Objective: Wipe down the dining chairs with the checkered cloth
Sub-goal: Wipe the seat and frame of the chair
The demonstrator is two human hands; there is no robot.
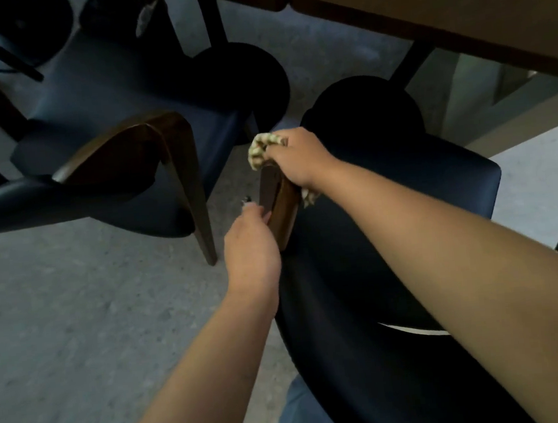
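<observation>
Speckled grey concrete floor [77, 313], dimly lit. Wooden table [438, 5] overhead at upper right on dark legs, with round black pedestal bases [242, 76] beneath. Brighter pale strip of floor at far right.

A wooden table [455, 10] spans the top right, its dark legs [211, 18] standing on round black bases [242, 76]. Grey speckled floor [60, 314] fills the lower left. Blue trouser fabric [299, 415] shows at the bottom edge.
</observation>
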